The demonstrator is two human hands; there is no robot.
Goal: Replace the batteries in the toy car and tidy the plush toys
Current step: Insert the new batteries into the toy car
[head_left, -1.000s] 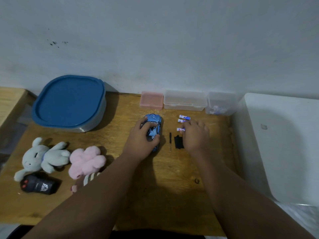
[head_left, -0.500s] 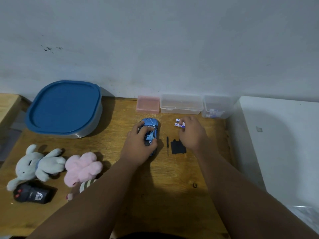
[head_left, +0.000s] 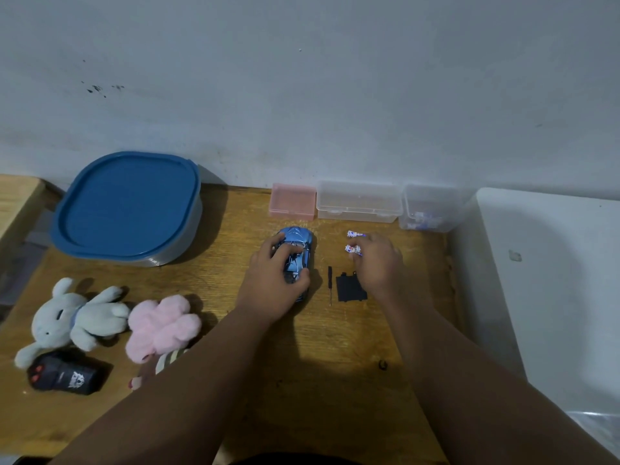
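- My left grip is wrapped over the toy car, fingers curled across its roof. The car sits on the worktop, about midway back.
- My right grip pinches a battery at the fingertips. A second battery lies just beyond it, well clear of the car.
- There's open wood on the near side of both wrists. The right edge is closed off by the wall of a white bin.
- Between my grips lies a small screwdriver, and a black cover sits just right of it, tucked against my right wrist.
- Along the back, against the wall, a pink box and a clear box stand side by side. Right of them is another clear box with something small inside, too blurred to tell.
- Back left, a big tub with a blue lid takes that corner.
- In front of it, a grey rabbit plush and a pink plush lie touching. A black remote sits by the rabbit's leg.
- My left forearm cuts off a striped thing below the pink plush, and I can't tell what it is. The near end of the car is hidden under my palm.
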